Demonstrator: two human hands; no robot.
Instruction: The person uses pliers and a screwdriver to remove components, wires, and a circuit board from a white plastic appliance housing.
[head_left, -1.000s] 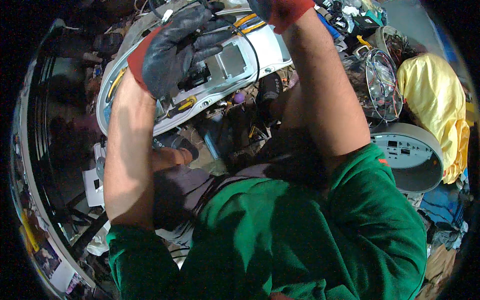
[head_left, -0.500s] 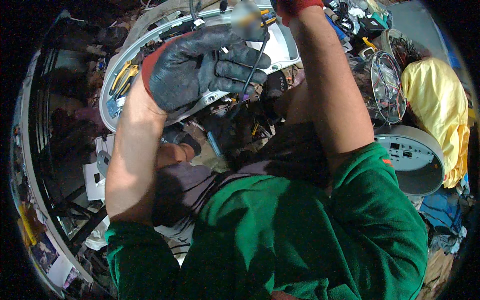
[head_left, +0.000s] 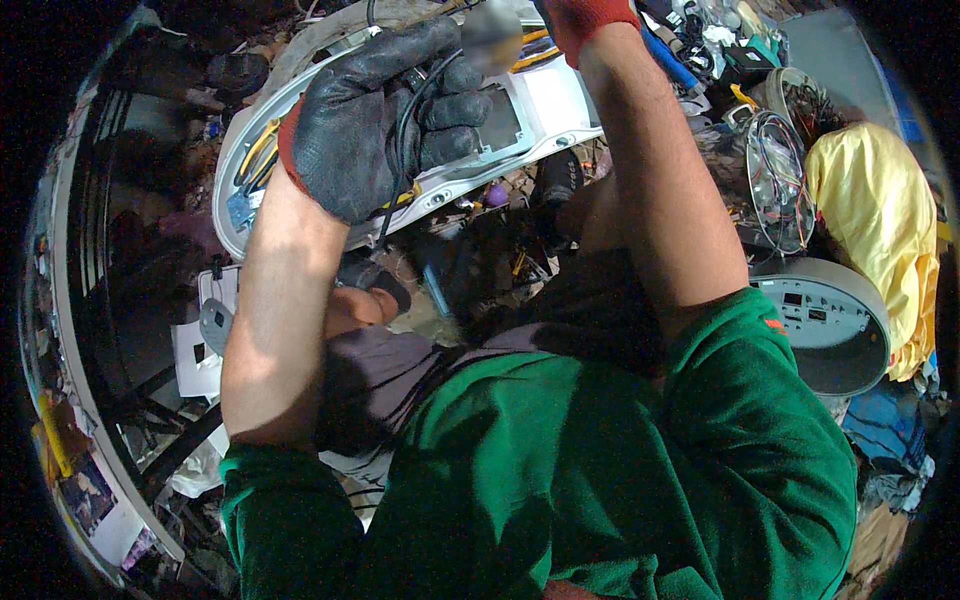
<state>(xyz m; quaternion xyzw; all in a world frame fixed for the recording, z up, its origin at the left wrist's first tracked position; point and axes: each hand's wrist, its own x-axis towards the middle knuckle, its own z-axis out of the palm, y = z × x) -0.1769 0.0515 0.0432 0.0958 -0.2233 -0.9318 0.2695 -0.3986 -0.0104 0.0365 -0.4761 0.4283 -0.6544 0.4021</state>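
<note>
In the upper left of the frame, our gloved left hand [head_left: 345, 140] has its fingers curled around a black cable [head_left: 403, 135], over a white casing [head_left: 562, 95]. The top edge crops our right hand [head_left: 582, 18]; we cannot tell its fingers' state.

Green top [head_left: 600, 460], black gloves [head_left: 345, 140] (red cuffs [head_left: 602, 16]), greyish shorts [head_left: 372, 372].

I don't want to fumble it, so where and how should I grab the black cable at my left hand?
Probably pinch the black cable by its tail, coming from your right: that thin length hangs down below your left hand, uncovered, while higher up it bends across the palm.
</note>
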